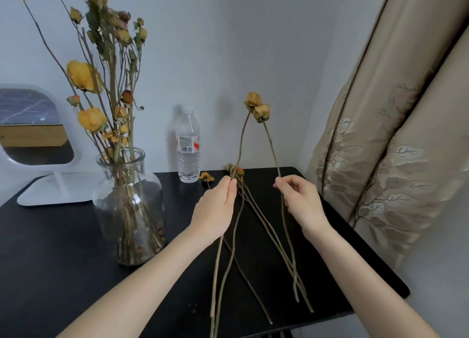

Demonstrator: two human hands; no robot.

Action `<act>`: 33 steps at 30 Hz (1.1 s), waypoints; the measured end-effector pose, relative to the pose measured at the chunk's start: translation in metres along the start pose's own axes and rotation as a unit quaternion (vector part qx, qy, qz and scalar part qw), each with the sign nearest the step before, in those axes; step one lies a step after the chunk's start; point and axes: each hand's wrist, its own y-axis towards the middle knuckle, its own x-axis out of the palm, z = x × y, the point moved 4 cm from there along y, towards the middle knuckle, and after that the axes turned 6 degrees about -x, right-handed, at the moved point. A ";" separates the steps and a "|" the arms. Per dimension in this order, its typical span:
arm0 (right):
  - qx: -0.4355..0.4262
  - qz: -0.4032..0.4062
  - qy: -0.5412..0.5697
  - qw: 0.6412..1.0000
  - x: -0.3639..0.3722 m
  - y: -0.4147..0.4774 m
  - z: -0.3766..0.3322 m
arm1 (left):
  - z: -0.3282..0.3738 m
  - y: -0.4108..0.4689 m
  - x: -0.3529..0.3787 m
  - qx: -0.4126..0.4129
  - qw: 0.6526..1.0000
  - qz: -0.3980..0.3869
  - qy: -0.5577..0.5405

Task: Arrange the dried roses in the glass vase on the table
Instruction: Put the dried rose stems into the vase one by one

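— Black table [63, 274] against a pale wall. Glass vase [129, 205] at left, crowded with dried roses [85, 75]. Hands?

— Left hand [215, 208] pinching one rose [253, 99] mid-stem, right hand [302, 203] pinching a second rose [262, 112] likewise. Both upright, heads touching. Loose roses [239, 172] flat on the table between the wrists.

— Risks?

— Heads likely to snag and shed petals if pulled apart fast. Brittle stems, apt to snap under a tight pinch. Could also clip the water bottle [188, 147] or tangle with the vase's stems on entry.
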 end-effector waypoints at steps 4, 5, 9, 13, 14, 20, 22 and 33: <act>-0.033 -0.003 0.055 0.998 0.010 -0.002 -0.034 | 0.012 -0.012 -0.033 -0.001 0.993 0.045 -0.111; -0.043 -0.002 0.065 0.997 0.012 -0.003 -0.043 | 0.014 -0.013 -0.040 -0.011 0.990 0.039 -0.138; -0.075 -0.018 0.088 0.993 0.021 -0.012 -0.070 | 0.026 -0.020 -0.068 -0.038 0.965 -0.017 -0.258; -0.075 -0.040 0.074 0.994 0.029 -0.022 -0.083 | 0.035 -0.026 -0.096 -0.038 0.964 -0.003 -0.262; -0.072 -0.043 0.072 0.994 0.029 -0.023 -0.085 | 0.036 -0.026 -0.102 -0.039 0.966 0.005 -0.254; -0.085 -0.029 0.089 0.992 0.032 -0.018 -0.112 | 0.045 -0.028 -0.153 -0.012 0.978 0.076 -0.196; -0.102 -0.027 0.102 0.989 0.036 -0.013 -0.127 | 0.052 -0.026 -0.175 -0.003 0.975 0.096 -0.200; -0.166 -0.032 0.178 0.969 0.070 0.015 -0.204 | 0.092 -0.010 -0.276 0.089 0.961 0.249 -0.084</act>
